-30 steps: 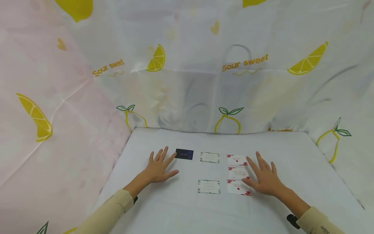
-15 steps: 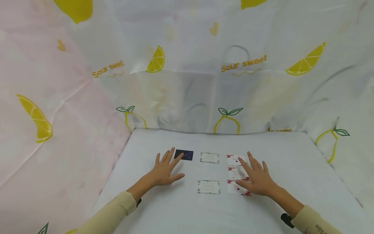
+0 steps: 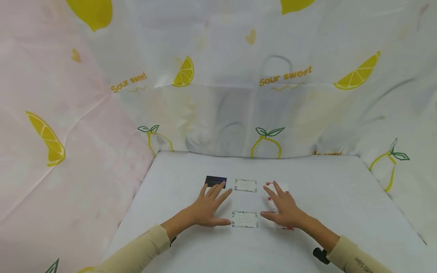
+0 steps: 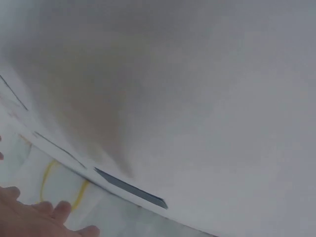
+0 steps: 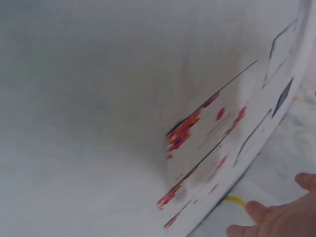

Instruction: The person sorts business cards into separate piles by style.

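Note:
My left hand [image 3: 206,210], fingers spread and palm down, overlaps the lower part of a dark business card [image 3: 212,179]. Its thumb points at the left edge of the nearer white card with a leafy green border [image 3: 245,219]. Likewise spread, my right hand [image 3: 286,211] is over a column of three white cards with red flowers, hiding much of them; the far one [image 3: 283,186] shows best. These flowered cards [image 5: 210,131] lie in a row in the right wrist view. The left wrist view has the dark card [image 4: 131,188] beyond a hand's shadow. Neither hand holds anything.
Another leafy-bordered card [image 3: 246,185] lies at the back between the hands. A white-covered table [image 3: 191,250] bears all the cards. Lemon-printed cloth [image 3: 218,113] hangs behind it and along the sides.
Both hands have moved inward over the cards, the left to the right and nearer, the right to the left. The cards stay where they lay.

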Demonstrator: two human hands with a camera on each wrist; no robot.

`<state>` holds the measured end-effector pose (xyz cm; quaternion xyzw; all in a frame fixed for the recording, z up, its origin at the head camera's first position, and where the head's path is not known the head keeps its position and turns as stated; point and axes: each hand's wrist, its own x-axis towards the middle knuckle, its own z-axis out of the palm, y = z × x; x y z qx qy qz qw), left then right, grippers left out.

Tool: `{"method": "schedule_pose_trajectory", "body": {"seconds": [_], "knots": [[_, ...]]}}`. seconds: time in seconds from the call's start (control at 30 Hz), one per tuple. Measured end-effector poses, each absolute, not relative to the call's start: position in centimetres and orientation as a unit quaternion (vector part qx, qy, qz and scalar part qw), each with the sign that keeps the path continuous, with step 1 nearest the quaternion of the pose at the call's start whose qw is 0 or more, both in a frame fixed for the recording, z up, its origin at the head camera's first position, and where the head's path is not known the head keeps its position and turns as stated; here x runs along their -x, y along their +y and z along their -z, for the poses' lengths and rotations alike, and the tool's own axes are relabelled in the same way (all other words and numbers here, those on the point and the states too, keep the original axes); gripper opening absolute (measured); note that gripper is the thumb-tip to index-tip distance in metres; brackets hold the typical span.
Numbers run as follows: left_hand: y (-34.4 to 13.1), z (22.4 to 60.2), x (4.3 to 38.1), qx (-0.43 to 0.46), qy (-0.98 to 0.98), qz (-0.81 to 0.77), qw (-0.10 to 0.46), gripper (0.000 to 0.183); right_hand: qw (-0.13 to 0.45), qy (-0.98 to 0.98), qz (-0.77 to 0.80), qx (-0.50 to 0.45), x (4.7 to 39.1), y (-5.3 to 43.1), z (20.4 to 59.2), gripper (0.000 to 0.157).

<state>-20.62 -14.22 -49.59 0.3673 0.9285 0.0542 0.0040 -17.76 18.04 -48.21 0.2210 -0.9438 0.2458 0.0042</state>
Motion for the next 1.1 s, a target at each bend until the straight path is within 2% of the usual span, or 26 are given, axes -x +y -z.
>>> {"method": "schedule_pose_trajectory", "body": {"seconds": [0.13, 0.23, 0.37, 0.57, 0.63, 0.9, 1.1], "knots": [[-11.9, 48.9, 19.3, -0.361, 0.925, -0.107, 0.039, 0.091, -0.039, -0.926, -0.293, -0.235, 17.6, 16.6, 47.6, 0.09], [-10.2, 48.1, 18.6, -0.35, 0.922, -0.151, 0.067, 0.077, -0.052, -0.913, -0.323, -0.243, 17.6, 15.5, 47.3, 0.093], [-8.8, 47.7, 18.7, -0.343, 0.922, -0.155, 0.091, 0.062, -0.048, -0.907, -0.333, -0.252, 17.8, 14.2, 47.4, 0.084], [-7.9, 47.9, 18.6, -0.313, 0.931, -0.14, 0.128, 0.062, -0.019, -0.922, -0.264, -0.281, 17.7, 12.6, 48.3, 0.057], [-7.6, 47.9, 18.6, -0.312, 0.932, -0.131, 0.128, 0.06, -0.017, -0.927, -0.252, -0.278, 17.7, 12.4, 48.6, 0.053], [-7.3, 48.6, 18.9, -0.295, 0.942, -0.079, 0.139, 0.057, -0.097, -0.938, -0.233, -0.237, 17.3, 12.2, 49.0, 0.057], [-7.4, 48.9, 18.8, -0.288, 0.946, -0.063, 0.134, 0.056, -0.076, -0.943, -0.199, -0.256, 17.2, 12.0, 49.9, 0.056]]}}
